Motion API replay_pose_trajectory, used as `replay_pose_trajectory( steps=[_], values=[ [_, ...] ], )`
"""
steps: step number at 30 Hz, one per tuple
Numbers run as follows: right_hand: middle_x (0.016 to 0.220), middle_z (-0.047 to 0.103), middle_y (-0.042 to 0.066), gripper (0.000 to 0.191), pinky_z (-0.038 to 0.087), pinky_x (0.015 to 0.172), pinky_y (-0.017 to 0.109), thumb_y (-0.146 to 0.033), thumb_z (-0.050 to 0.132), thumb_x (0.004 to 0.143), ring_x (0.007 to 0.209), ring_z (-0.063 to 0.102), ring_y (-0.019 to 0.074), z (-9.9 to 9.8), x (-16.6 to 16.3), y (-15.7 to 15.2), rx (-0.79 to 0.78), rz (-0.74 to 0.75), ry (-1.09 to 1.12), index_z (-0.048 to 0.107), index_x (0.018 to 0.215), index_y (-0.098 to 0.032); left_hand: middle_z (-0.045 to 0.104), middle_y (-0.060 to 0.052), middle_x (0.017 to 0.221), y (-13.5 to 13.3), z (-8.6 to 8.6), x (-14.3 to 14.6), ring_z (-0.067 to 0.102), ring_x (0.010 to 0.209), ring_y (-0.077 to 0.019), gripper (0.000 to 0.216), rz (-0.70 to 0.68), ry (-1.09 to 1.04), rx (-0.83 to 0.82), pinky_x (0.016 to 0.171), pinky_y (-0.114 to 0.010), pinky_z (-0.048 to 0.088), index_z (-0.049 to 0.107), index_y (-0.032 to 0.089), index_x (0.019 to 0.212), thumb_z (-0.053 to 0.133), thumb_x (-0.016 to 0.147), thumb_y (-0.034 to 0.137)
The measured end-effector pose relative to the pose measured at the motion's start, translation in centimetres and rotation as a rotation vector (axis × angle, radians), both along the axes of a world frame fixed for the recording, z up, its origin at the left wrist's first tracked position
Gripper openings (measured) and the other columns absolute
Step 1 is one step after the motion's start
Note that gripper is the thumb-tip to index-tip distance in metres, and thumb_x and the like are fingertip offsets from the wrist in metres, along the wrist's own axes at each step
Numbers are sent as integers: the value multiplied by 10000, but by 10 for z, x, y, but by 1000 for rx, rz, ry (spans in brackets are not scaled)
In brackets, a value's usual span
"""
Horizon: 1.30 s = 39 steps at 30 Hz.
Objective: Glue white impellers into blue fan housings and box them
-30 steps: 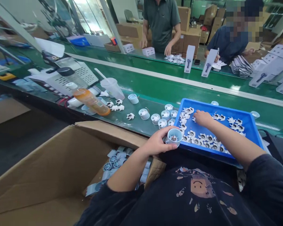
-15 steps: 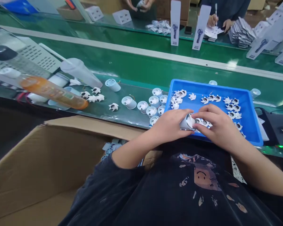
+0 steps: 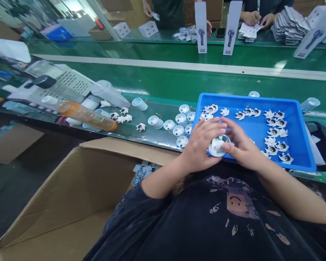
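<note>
Left hand wraps a cup, half-open right hand touches its fan; filled cups near counter's front edge, loose fans remain.

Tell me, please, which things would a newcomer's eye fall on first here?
Probably on the bright blue tray at the right of the bench, with white fan wheels in it. Next, at its near left edge, the left hand holds a pale cup, with the right hand against it. Further left, the orange bottle on the bench also stands out.
</note>
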State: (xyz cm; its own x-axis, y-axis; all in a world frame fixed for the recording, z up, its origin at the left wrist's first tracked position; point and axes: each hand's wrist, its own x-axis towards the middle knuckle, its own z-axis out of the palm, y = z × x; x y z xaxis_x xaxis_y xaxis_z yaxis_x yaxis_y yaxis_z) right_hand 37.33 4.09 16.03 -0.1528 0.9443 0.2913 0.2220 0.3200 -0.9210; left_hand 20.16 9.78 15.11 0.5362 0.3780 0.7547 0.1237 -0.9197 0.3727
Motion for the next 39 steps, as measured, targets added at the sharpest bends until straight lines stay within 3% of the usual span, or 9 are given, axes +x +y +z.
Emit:
replay_pose_trajectory(
  steps=[4,11,17,20,23,27,32,36,39],
  values=[
    [1435,415,115,723,323,1192,366,-753,410,931,1367,385,213,-14,-18,-7,-167,82,197,414,1372,-180,669,-104,1138,-9,-5,9,576,1226,-255,360,67,-17,41,1149,-481,321,450,196,1233,564,893,231],
    [1439,409,99,721,249,1230,395,-759,505,886,1377,364,228,-17,-23,-20,-308,30,374,449,1341,-203,660,-107,1131,-21,-3,9,602,1168,-243,305,93,96,92,1139,-466,341,429,188,1232,502,939,235],
    [1400,451,74,819,262,1223,417,-772,604,809,1358,388,241,-17,-25,-18,-485,18,520,402,1415,-260,640,-127,1172,-31,0,17,586,1169,-252,312,117,140,13,1119,-455,361,438,164,1236,485,928,172],
    [1411,438,93,905,411,1121,463,-812,558,803,1288,465,267,-9,-16,-18,-564,83,565,304,1482,-270,613,-117,1219,-21,3,13,558,1213,-251,359,3,119,-75,1124,-465,360,419,194,1283,512,938,230],
    [1449,383,101,900,504,1000,448,-826,511,821,1190,539,260,-5,10,-31,-539,107,456,253,1509,-307,531,-114,1297,12,9,-7,500,1254,-292,468,1,174,-103,1090,-486,400,488,245,1288,650,892,435],
    [1423,422,55,552,490,1010,313,-584,581,933,1164,560,181,-17,51,-67,-296,10,252,421,1421,-382,534,-95,1202,98,14,-21,525,1164,-312,551,336,304,-286,1024,-486,459,586,241,1236,794,756,416],
    [1347,490,106,481,516,990,355,-560,573,937,1102,600,198,-38,63,-98,-383,-92,304,492,1342,-314,452,-142,1444,199,8,44,457,1303,-237,745,519,482,-515,1117,-330,362,294,115,1473,626,807,77],
    [1320,501,152,542,520,985,425,-596,624,887,1096,592,236,-42,60,-109,-477,-126,274,532,1299,-255,574,-140,1351,228,-2,104,561,1214,-266,483,389,714,-636,1068,-399,422,539,113,1308,688,852,172],
    [1313,517,126,497,517,996,413,-561,619,902,1118,581,228,-44,66,-121,-439,-190,263,539,1311,-291,629,-139,1281,237,3,116,604,1167,-291,432,308,819,-703,1028,-499,455,613,131,1220,711,871,366]
  ],
)
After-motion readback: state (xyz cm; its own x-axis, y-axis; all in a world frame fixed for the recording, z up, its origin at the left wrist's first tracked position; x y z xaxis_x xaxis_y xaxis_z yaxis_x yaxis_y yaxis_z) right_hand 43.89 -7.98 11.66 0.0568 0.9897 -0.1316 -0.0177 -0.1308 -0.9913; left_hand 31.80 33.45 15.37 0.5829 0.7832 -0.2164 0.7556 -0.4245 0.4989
